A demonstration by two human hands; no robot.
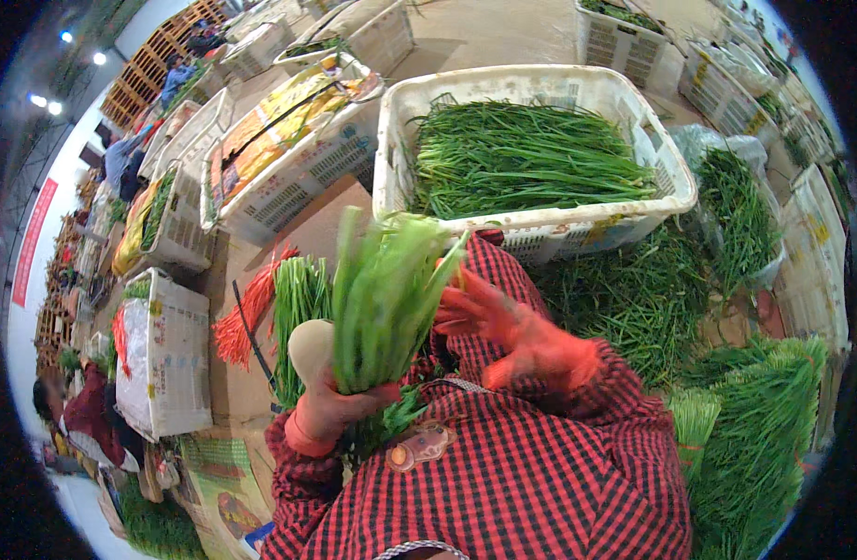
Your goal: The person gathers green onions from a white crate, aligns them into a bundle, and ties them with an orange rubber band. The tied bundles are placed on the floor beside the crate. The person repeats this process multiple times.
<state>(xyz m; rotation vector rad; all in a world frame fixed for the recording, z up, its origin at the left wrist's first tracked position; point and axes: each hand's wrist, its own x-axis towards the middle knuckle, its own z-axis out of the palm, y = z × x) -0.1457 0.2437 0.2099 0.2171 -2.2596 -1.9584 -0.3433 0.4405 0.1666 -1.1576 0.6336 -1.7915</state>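
Garlic chives or similar long green stalks form a bunch (386, 301), upright and blurred, with my left hand (341, 413) closed round its lower part. My right hand (526, 343), in an orange-red glove, is just right of the bunch with its fingers spread and nothing seen in it. A white plastic crate (533, 217) in front of me holds a thick layer of loose green stalks (526, 154). Left of my held bunch stand another bundle of stalks (301, 294) and a bundle of red ties (253, 308).
Loose leaves (631, 301) lie on the floor to the right, by a plastic bag of greens (736, 210). Tied bundles (757, 434) are stacked at lower right. More white crates (180, 357) stand at left, where a person in dark red (99, 420) bends. Other people are farther back.
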